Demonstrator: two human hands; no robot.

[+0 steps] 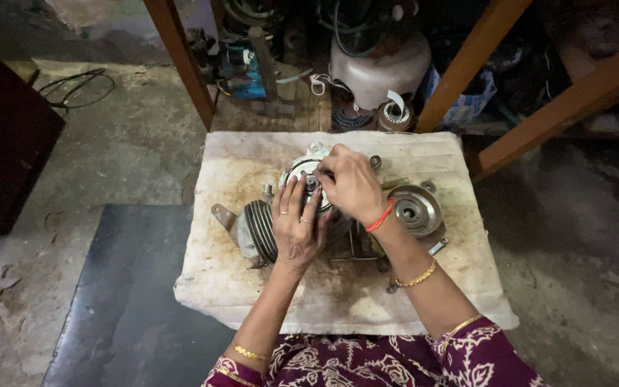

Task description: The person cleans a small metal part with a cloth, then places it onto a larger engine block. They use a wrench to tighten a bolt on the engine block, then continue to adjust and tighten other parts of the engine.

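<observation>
A grey metal compressor-like machine part [256, 231] with a ribbed pulley lies on a stained white cloth [252, 287]. My left hand [296, 228] rests on top of the part, fingers pointing toward its round front plate [299, 169]. My right hand [352, 185] reaches over from the right and pinches a small piece at the plate's centre, which the fingers hide. A round metal disc [415, 209] with a central hole lies to the right of my right wrist.
Small bolts and a tool [435, 248] lie on the cloth near my right forearm. Wooden frame legs [180, 61] and a shelf of motor parts [377, 64] stand behind. A dark mat [127, 301] covers the concrete floor at left.
</observation>
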